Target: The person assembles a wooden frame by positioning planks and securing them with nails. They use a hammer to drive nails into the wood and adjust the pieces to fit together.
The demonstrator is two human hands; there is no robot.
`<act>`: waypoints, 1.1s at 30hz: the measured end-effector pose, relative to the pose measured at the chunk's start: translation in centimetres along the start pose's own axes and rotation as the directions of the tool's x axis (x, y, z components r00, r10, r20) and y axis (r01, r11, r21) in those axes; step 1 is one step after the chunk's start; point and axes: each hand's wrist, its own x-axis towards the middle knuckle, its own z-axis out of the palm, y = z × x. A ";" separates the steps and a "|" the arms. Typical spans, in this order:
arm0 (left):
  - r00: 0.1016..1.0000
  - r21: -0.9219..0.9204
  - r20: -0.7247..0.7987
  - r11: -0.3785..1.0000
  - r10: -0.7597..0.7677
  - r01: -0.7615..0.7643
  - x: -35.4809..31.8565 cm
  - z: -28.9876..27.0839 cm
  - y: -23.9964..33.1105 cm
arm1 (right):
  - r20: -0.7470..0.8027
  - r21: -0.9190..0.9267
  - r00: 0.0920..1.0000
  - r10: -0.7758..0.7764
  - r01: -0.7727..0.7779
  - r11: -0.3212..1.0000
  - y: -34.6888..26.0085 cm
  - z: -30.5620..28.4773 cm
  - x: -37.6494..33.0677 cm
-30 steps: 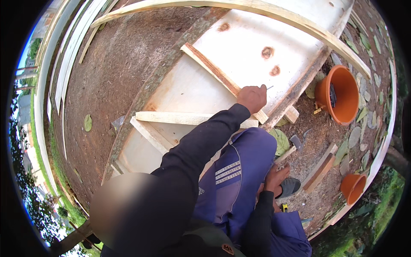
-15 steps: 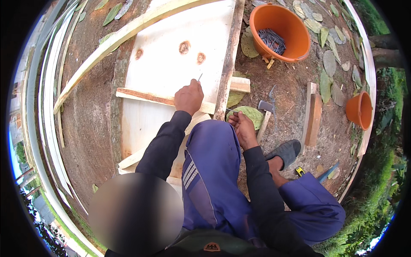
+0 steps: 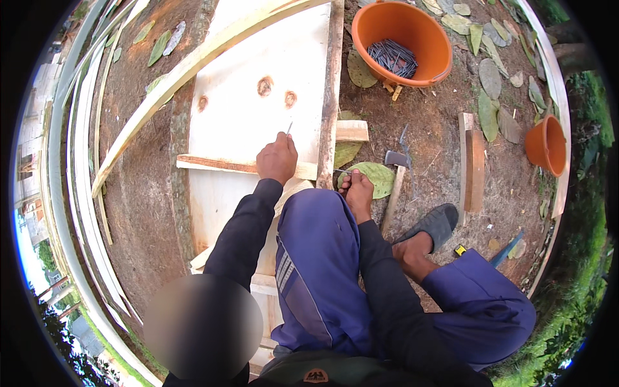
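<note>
My left hand (image 3: 277,158) is closed on a thin nail (image 3: 289,128) that sticks out past its fingers. It rests on a narrow wooden strip (image 3: 216,163) lying across the pale wooden board (image 3: 251,58). To the right, beside my knee and the board's edge batten (image 3: 331,84), my right hand (image 3: 358,195) pinches another nail (image 3: 342,171), its shaft pointing left. A hammer (image 3: 394,193) with a wooden handle lies on the ground just right of that hand, beside a large green leaf (image 3: 377,177).
An orange bucket (image 3: 432,61) with many nails (image 3: 392,58) stands at the far right of the board. A smaller orange bucket (image 3: 545,147), short wood blocks (image 3: 474,169), a yellow tape measure (image 3: 460,250) and a blue tool (image 3: 507,249) lie farther right. A long curved batten (image 3: 193,63) crosses the board.
The whole view has shifted slightly, with the bucket and board now farther left. Both hands keep their grip on the nails, nearly in the same places over the wood.
</note>
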 end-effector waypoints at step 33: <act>0.997 -0.083 0.032 0.995 0.066 -0.063 0.5 -0.2 -0.2 | 0.026 -0.267 0.976 -0.215 0.214 0.940 2.2 -1.0 1.2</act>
